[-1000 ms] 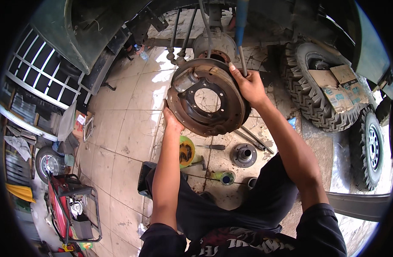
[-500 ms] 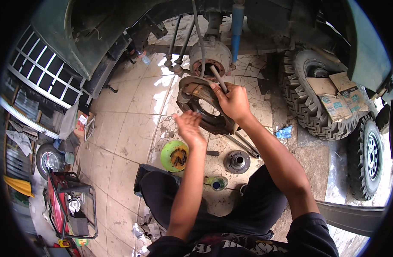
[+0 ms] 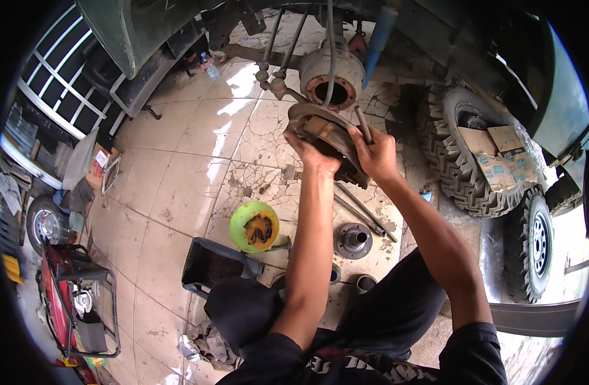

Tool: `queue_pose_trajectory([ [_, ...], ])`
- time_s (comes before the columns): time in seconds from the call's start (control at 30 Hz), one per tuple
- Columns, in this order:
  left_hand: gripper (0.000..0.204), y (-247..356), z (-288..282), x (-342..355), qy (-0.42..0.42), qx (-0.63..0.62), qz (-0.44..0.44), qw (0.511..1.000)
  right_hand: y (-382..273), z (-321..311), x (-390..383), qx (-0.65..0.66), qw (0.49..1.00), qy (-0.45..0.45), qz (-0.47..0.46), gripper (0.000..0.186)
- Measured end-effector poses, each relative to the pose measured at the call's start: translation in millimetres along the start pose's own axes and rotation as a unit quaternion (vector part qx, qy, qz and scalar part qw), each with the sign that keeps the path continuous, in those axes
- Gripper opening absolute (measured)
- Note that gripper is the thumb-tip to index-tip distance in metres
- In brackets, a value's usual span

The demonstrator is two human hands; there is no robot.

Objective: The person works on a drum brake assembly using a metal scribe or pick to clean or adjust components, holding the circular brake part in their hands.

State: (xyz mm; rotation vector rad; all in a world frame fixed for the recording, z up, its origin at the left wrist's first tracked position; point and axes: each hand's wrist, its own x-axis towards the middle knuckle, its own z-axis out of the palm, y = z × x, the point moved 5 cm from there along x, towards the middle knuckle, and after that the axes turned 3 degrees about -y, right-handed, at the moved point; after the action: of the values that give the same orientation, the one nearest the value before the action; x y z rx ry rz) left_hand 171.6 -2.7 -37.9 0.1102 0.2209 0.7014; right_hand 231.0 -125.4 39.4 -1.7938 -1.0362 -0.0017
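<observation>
In front of me a round, rusty drum brake assembly (image 3: 325, 130), with a curved shoe and a central opening, is held tilted between both hands. My left hand (image 3: 310, 154) is closed on its lower left edge, the fingers partly hidden behind it. At the right edge, my right hand (image 3: 376, 156) is closed round a short metal rod (image 3: 364, 124) and also presses on the assembly. Just beyond stands the axle hub housing (image 3: 333, 72), its round opening facing me. A thin hose (image 3: 330, 54) runs down past it toward the assembly.
On the tiles lie a green bowl (image 3: 254, 216) with dark parts in orange-brown liquid, a flanged hub (image 3: 353, 240), long metal bars (image 3: 365, 210) and a black tray (image 3: 211, 263). Big tyres (image 3: 464, 186) stand at right. A red-framed machine (image 3: 63, 301) sits far left.
My left hand, apart from the brake assembly before, now grips its left edge. The assembly has shifted clear of the hub opening, and the rod's tip has come away from that opening.
</observation>
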Motion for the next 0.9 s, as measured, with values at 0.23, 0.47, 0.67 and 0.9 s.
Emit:
queue_pose_trajectory([
  [0.23,0.093,-16.0,31.4,-12.8,0.043,-0.033,0.078,0.995,41.6,-20.8,-8.8,-0.061,0.993,-0.041,0.097,0.043],
  [0.47,0.077,-17.9,21.6,-26.3,-0.060,-0.032,0.031,0.997,-40.4,-132.3,0.2,-0.187,0.968,0.147,0.077,0.066],
  [0.67,0.074,-19.4,15.9,-30.9,-0.084,0.080,0.108,0.987,-122.2,-90.8,-9.4,-0.019,0.996,0.091,0.018,0.037],
  [0.9,0.076,-11.4,43.2,-60.2,-0.174,0.100,0.109,0.974,-156.0,-23.8,3.4,0.008,0.999,-0.029,-0.029,0.030],
])
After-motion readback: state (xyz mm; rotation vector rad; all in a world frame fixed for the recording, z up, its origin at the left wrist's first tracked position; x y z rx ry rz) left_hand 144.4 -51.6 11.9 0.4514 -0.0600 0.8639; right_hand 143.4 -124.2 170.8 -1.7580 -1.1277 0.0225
